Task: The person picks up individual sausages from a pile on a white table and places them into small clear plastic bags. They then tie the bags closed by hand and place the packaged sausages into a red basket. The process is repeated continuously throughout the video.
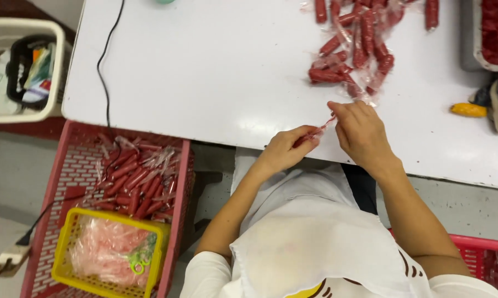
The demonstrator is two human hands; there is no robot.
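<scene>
Both hands (326,138) pinching wrapped sausage (315,132) betw. fingertips

Table (216,66): smooth white top, showing a faint sheen. Sausages (354,49) at its far edge: lying in glossy clear plastic wrappers. Pink crate (72,165) and yellow basket (67,243): matt moulded plastic lattice. Apron (309,243): soft white cloth, wrinkling slightly. Cable (103,66): running across in black rubbery sheath.

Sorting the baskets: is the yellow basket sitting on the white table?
No, the yellow basket sits inside the red crate beside the white table, below its edge.
</scene>
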